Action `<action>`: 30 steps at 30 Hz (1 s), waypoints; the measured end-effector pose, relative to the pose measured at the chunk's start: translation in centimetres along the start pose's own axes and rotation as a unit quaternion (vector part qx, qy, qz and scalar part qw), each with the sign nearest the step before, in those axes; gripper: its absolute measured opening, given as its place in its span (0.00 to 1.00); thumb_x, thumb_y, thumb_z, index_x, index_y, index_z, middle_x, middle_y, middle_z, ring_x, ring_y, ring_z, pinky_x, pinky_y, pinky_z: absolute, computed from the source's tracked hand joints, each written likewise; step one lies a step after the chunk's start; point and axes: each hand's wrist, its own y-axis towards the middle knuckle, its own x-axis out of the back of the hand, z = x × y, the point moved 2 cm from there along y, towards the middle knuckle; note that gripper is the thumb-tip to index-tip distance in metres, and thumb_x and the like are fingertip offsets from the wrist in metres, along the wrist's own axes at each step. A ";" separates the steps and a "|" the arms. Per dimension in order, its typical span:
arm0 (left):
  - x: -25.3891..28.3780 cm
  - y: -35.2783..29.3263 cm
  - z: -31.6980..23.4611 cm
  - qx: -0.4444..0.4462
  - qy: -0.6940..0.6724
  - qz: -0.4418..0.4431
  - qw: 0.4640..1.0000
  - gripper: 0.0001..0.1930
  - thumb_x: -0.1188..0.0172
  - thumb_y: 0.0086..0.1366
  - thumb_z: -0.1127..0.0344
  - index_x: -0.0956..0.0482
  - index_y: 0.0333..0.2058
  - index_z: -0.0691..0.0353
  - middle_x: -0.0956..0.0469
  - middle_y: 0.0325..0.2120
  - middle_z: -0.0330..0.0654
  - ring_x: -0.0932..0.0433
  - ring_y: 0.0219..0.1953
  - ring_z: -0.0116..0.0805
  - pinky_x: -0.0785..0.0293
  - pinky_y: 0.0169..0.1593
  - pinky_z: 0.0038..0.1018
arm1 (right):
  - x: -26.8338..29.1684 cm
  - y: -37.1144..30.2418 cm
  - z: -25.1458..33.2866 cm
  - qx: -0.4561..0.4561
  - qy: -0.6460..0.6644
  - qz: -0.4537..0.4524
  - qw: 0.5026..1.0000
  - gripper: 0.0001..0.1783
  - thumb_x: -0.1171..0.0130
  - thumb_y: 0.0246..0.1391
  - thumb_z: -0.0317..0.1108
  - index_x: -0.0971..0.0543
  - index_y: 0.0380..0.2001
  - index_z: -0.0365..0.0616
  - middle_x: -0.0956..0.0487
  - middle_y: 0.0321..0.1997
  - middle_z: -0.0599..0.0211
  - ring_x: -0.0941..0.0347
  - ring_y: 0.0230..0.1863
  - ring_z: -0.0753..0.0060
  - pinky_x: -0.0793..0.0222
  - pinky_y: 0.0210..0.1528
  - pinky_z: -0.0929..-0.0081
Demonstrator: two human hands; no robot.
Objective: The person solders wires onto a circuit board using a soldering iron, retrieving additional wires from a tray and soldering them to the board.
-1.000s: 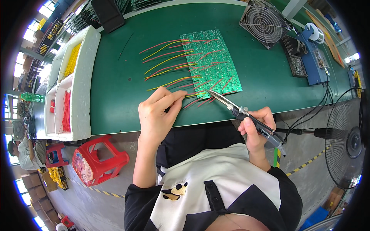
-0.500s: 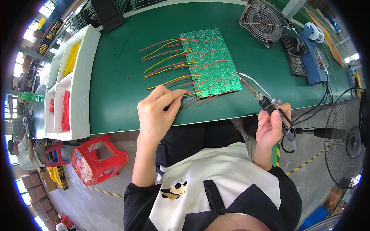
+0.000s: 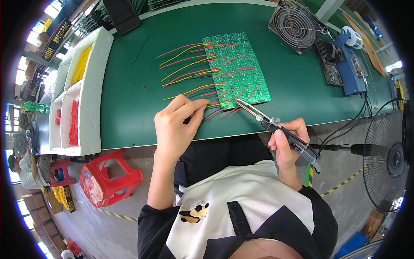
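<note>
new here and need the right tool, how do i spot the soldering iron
Start at the green board on the green table. At its near edge a metal tip meets the wires; follow it back to the soldering iron in the right hand, the only handled, corded tool.

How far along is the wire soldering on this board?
Many red and yellow wires already stand fixed along the green circuit board. In hand: the left hand pinches a wire at the near edge while the right hand brings the soldering iron there. Remaining joints cannot be counted.

A green table (image 3: 129,99) stands on a grey floor (image 3: 108,224). A red stool (image 3: 110,179) sits below. Bright windows (image 3: 36,36) shine.
</note>
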 end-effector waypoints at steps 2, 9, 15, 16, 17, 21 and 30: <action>0.0 0.1 -0.2 0.016 -0.003 0.012 1.000 0.08 0.41 0.47 0.80 0.19 0.28 0.63 0.32 0.16 0.38 0.33 0.19 0.25 0.37 0.24 0.20 | 0.1 0.0 0.0 0.000 -0.010 -0.003 1.000 0.09 0.43 0.47 0.24 0.34 0.29 0.36 0.27 0.15 0.68 0.32 0.17 0.85 0.37 0.21 0.87; 0.1 0.2 -0.2 0.016 -0.048 0.002 0.999 0.07 0.41 0.48 0.79 0.20 0.27 0.63 0.33 0.15 0.37 0.34 0.17 0.24 0.39 0.22 0.20 | 0.0 0.0 0.0 0.008 -0.045 0.008 0.999 0.09 0.43 0.47 0.25 0.33 0.28 0.36 0.26 0.15 0.68 0.33 0.16 0.86 0.39 0.21 0.88; 0.1 0.3 -0.1 0.016 -0.039 0.007 0.999 0.06 0.40 0.48 0.78 0.20 0.26 0.61 0.31 0.15 0.37 0.32 0.16 0.25 0.36 0.21 0.20 | 0.0 0.1 -0.1 0.013 -0.046 0.008 0.999 0.09 0.43 0.47 0.25 0.33 0.28 0.36 0.26 0.15 0.68 0.33 0.16 0.86 0.39 0.20 0.88; 0.1 0.3 -0.1 0.019 -0.039 0.008 0.999 0.06 0.40 0.48 0.78 0.20 0.26 0.61 0.31 0.15 0.37 0.32 0.16 0.25 0.36 0.21 0.20 | 0.0 0.1 -0.1 0.011 -0.051 0.011 0.999 0.09 0.43 0.47 0.25 0.33 0.28 0.36 0.26 0.15 0.68 0.33 0.16 0.86 0.39 0.20 0.88; 0.1 0.3 -0.1 0.019 -0.039 0.008 0.999 0.06 0.40 0.48 0.78 0.20 0.26 0.61 0.31 0.15 0.37 0.32 0.16 0.25 0.36 0.21 0.20 | 0.0 0.1 -0.2 0.011 -0.051 0.011 0.999 0.09 0.43 0.47 0.25 0.33 0.28 0.36 0.26 0.15 0.68 0.33 0.16 0.86 0.39 0.20 0.88; 0.0 0.3 0.0 0.015 -0.037 0.005 0.999 0.06 0.40 0.48 0.78 0.20 0.26 0.61 0.31 0.15 0.37 0.32 0.16 0.25 0.36 0.21 0.20 | 0.1 0.1 -0.4 0.021 -0.062 0.018 0.998 0.09 0.43 0.47 0.25 0.33 0.28 0.36 0.26 0.15 0.68 0.33 0.16 0.86 0.38 0.20 0.88; 0.2 0.0 -0.2 0.010 -0.040 0.002 0.999 0.06 0.40 0.48 0.78 0.20 0.27 0.61 0.31 0.15 0.37 0.32 0.16 0.25 0.37 0.21 0.20 | 0.5 0.2 -0.2 0.061 0.075 -0.047 0.994 0.09 0.47 0.49 0.27 0.36 0.30 0.36 0.31 0.13 0.66 0.37 0.13 0.82 0.40 0.16 0.86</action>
